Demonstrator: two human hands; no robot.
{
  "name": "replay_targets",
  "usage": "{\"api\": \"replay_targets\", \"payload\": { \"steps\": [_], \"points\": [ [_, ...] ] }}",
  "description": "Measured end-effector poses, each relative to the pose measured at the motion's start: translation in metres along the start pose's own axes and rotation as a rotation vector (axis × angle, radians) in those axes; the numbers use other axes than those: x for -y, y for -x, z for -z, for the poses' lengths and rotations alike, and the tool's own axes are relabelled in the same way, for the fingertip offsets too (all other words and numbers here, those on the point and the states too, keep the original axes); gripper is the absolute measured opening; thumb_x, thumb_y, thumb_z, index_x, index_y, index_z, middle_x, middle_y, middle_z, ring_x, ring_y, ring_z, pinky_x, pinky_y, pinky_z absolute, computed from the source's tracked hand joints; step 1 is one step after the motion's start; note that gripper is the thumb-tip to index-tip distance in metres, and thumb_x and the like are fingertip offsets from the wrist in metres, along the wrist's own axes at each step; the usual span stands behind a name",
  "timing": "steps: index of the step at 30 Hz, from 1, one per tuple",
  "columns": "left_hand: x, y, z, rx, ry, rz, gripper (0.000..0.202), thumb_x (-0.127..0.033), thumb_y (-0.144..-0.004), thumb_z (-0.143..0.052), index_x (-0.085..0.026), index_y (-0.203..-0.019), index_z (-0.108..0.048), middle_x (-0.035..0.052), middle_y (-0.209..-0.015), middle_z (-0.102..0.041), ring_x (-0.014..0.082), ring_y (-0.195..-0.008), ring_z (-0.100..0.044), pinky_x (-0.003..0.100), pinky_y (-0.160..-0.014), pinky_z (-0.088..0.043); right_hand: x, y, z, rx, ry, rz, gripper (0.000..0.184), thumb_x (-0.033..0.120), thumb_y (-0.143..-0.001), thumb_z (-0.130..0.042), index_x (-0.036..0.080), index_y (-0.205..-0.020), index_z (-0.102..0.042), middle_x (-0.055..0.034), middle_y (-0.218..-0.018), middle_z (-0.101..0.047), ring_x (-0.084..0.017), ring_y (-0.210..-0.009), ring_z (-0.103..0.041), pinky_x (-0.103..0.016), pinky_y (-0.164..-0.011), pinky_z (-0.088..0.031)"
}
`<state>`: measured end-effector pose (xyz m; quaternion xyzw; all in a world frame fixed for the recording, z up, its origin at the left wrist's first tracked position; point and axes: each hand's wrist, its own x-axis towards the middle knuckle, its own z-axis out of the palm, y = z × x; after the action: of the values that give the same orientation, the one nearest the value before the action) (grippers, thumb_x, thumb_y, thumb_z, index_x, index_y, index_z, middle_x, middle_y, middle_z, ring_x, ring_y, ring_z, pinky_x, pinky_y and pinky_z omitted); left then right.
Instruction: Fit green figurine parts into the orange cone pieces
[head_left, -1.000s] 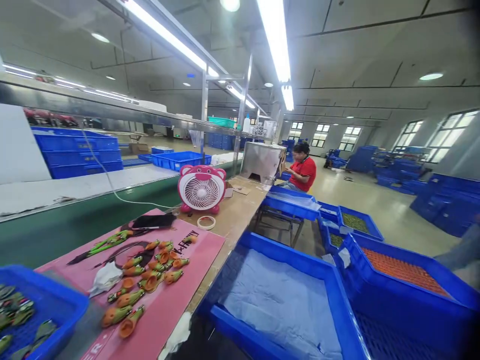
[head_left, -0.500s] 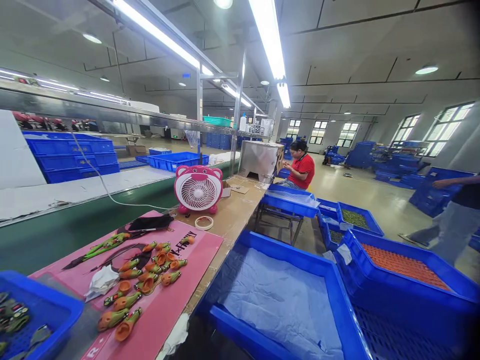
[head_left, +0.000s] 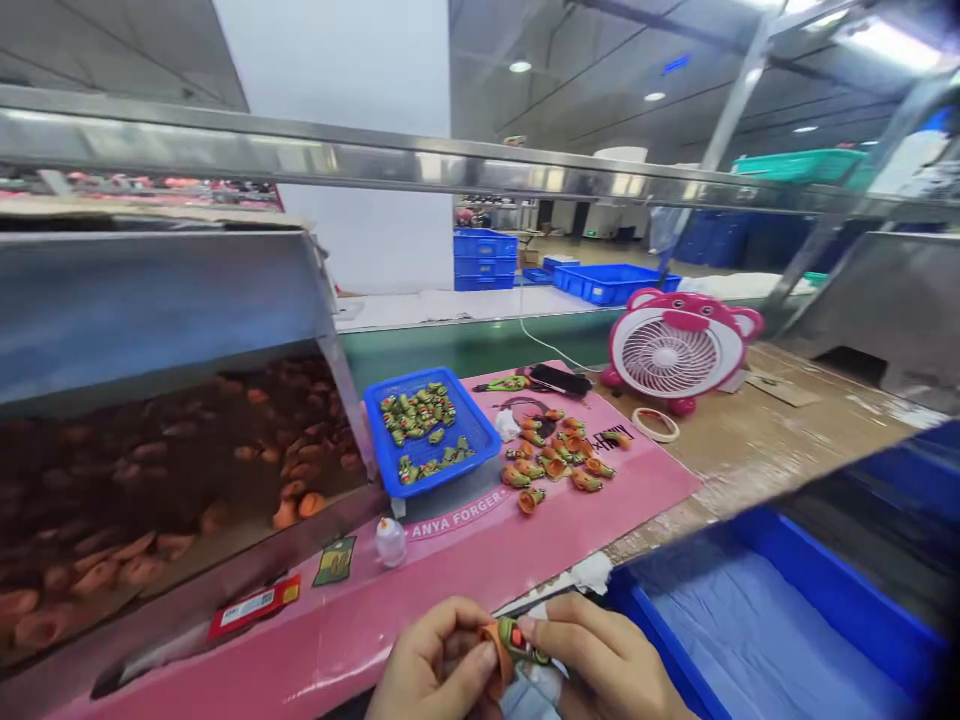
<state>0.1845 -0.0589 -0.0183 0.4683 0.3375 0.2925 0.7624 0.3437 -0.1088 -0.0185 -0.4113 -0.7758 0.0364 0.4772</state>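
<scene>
At the bottom of the head view, my left hand [head_left: 439, 665] is closed around an orange hollow cup-shaped piece [head_left: 495, 640]. My right hand [head_left: 611, 655] pinches a small green figure piece [head_left: 510, 632] with red on it. The two pieces touch, though fingers hide how they meet. Beyond my hands, several orange-and-green figures [head_left: 555, 465] lie on the pink printed mat [head_left: 450, 560]. Left of these stands a blue basket [head_left: 382, 480] of small green pieces. Nearer me, a small clear bottle [head_left: 390, 542] with an orange tip rests on the mat.
A big box [head_left: 330, 350] of loose orange pieces stands at left. A red packet [head_left: 253, 606] lies before it. Behind the mat are a pink bear-shaped fan [head_left: 679, 350] and a tape roll [head_left: 655, 425]. A lined blue crate [head_left: 847, 590] sits lower right.
My view has swung left and down, away from the aisle and a seated person. Both my hands now show, holding the orange and green pieces; neither was visible before.
</scene>
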Motion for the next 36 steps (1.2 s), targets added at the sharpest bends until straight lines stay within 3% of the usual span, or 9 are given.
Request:
{"api": "replay_targets", "payload": {
  "steps": [9, 12, 17, 21, 27, 33, 36],
  "points": [
    [0.005, 0.011, 0.019, 0.015, 0.010, 0.006, 0.033, -0.044, -0.068, -0.059, -0.014, -0.076, -0.048, -0.0005, -0.058, -0.052, 0.0068, -0.042, -0.045, 0.018, -0.041, -0.037, 0.001, -0.002, -0.018, 0.060, 0.100, 0.046, 0.029, 0.001, -0.074, -0.043, 0.012, -0.100, -0.050, -0.0093, -0.077, -0.058, -0.014, -0.066, -0.056, -0.021, -0.053, -0.049],
    [0.002, 0.015, 0.023, 0.004, 0.011, 0.030, 0.032, -0.042, -0.067, -0.061, -0.014, -0.078, -0.050, 0.0007, -0.060, -0.053, 0.0087, -0.045, -0.048, 0.020, -0.043, -0.039, 0.004, -0.006, -0.016, 0.036, 0.177, 0.122, 0.028, 0.004, -0.077, -0.042, 0.012, -0.103, -0.051, -0.0095, -0.076, -0.060, -0.015, -0.067, -0.058, -0.020, -0.055, -0.049],
    [-0.003, 0.019, 0.025, 0.013, 0.015, 0.047, 0.029, -0.037, -0.066, -0.063, -0.012, -0.075, -0.054, 0.0014, -0.055, -0.053, 0.0103, -0.049, -0.048, 0.022, -0.050, -0.041, 0.012, -0.014, -0.008, 0.119, 0.197, 0.148, 0.022, 0.016, -0.086, -0.040, 0.015, -0.106, -0.051, -0.0071, -0.074, -0.062, -0.014, -0.066, -0.060, -0.019, -0.056, -0.050],
    [-0.005, 0.019, 0.026, 0.000, -0.012, 0.046, 0.028, -0.037, -0.066, -0.063, -0.011, -0.075, -0.055, 0.0022, -0.057, -0.053, 0.0117, -0.053, -0.048, 0.023, -0.050, -0.040, 0.011, -0.014, -0.012, 0.058, 0.193, 0.174, 0.022, 0.011, -0.084, -0.041, 0.013, -0.102, -0.053, -0.0077, -0.071, -0.062, -0.014, -0.064, -0.060, -0.020, -0.055, -0.050],
    [-0.006, 0.019, 0.026, -0.028, -0.045, 0.056, 0.027, -0.037, -0.068, -0.060, -0.011, -0.076, -0.053, 0.0025, -0.059, -0.052, 0.0128, -0.056, -0.049, 0.023, -0.051, -0.041, 0.006, -0.011, -0.023, 0.056, 0.116, 0.131, 0.030, 0.000, -0.074, -0.043, 0.011, -0.100, -0.051, -0.0094, -0.075, -0.060, -0.015, -0.067, -0.059, -0.021, -0.055, -0.050],
    [-0.005, 0.015, 0.026, -0.022, -0.082, 0.028, 0.024, -0.035, -0.070, -0.056, -0.012, -0.075, -0.052, 0.0006, -0.058, -0.049, 0.0117, -0.054, -0.046, 0.023, -0.052, -0.039, 0.003, -0.007, -0.026, 0.134, 0.056, 0.052, 0.030, 0.003, -0.075, -0.045, 0.010, -0.103, -0.048, -0.0097, -0.078, -0.057, -0.014, -0.067, -0.055, -0.022, -0.055, -0.047],
    [-0.005, 0.012, 0.027, -0.073, -0.113, -0.006, 0.019, -0.029, -0.070, -0.057, -0.012, -0.076, -0.052, -0.0003, -0.058, -0.048, 0.0103, -0.054, -0.045, 0.021, -0.053, -0.037, 0.002, -0.008, -0.027, 0.171, -0.036, -0.020, 0.031, 0.004, -0.074, -0.048, 0.013, -0.104, -0.047, -0.0071, -0.076, -0.056, -0.014, -0.065, -0.053, -0.022, -0.053, -0.046]
  ]
}}
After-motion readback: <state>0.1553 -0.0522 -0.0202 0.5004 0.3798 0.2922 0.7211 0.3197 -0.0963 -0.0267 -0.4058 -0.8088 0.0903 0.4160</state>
